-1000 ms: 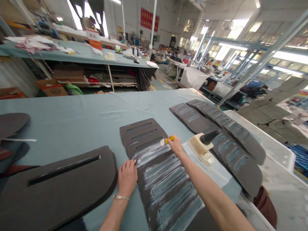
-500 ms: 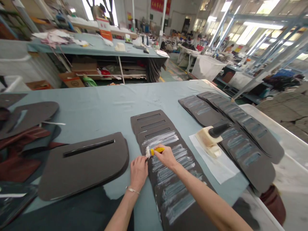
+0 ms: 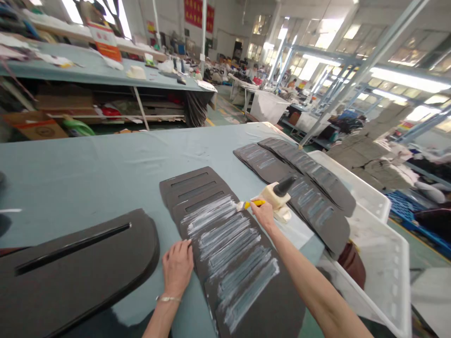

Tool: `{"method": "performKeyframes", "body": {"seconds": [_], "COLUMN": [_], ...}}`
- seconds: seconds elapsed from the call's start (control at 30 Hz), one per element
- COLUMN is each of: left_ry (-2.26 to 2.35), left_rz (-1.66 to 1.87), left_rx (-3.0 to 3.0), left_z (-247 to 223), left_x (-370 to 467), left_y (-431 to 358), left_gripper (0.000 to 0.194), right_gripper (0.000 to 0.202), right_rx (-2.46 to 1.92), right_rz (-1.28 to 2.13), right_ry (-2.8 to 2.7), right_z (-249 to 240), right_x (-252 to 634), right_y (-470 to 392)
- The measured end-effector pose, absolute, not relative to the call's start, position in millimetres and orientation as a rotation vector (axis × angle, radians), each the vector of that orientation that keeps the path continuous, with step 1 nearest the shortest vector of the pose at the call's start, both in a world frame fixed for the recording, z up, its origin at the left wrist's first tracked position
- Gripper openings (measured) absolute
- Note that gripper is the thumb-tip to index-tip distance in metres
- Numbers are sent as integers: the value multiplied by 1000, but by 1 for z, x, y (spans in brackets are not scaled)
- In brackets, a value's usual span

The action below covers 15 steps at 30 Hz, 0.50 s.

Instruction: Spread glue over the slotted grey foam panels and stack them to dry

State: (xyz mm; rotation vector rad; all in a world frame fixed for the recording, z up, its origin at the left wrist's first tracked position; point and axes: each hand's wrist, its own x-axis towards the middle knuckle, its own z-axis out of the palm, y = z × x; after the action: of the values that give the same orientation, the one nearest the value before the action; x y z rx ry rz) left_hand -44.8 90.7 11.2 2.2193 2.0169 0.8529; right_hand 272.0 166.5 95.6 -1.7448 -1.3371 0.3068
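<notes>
At the lower left of the frame lay a dark grey, flat panel with a rounded end and one long slot (image 3: 84,277), on a table covered in blue-grey sheeting (image 3: 116,169). Right of it, below centre, the left hand (image 3: 178,263) rested palm down, partly open with its fingers loosely bent, gripping nothing that showed; its fingertips were at the left edge of an overlapping row of dark grey slotted panels (image 3: 230,251). The row ran from the centre to the bottom of the frame, streaked with white paste across most of its slots. Just right of centre, the right hand (image 3: 263,213) was closed around a small yellow-handled brush (image 3: 255,203), its pale bristles at the right end of an upper white streak. Beside that hand stood a cream, block-shaped container with a black spout (image 3: 276,197). Farther right lay overlapping stacks of dark, paste-streaked slotted panels (image 3: 322,223), and white plastic bins (image 3: 391,267) filled the lower right.
</notes>
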Motion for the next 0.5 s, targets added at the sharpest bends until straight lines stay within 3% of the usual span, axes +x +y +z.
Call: {"method": "performKeyframes", "body": {"seconds": [0.2, 0.4, 0.5], "left_ry": [1931, 2066, 2054], "left_rz": [974, 620, 684], "left_rx": [1749, 1461, 1574], "left_z": [13, 17, 11], "left_x": [-64, -73, -72], "left_y": [96, 88, 84], "left_gripper": [41, 41, 41], "right_gripper": [31, 29, 30], "right_rx": [-1860, -2080, -2075], "right_rz": [183, -79, -51], "right_ry": [-984, -736, -725], "right_z": [113, 115, 106], "right_x": [355, 423, 424], "right_y": [90, 56, 67]}}
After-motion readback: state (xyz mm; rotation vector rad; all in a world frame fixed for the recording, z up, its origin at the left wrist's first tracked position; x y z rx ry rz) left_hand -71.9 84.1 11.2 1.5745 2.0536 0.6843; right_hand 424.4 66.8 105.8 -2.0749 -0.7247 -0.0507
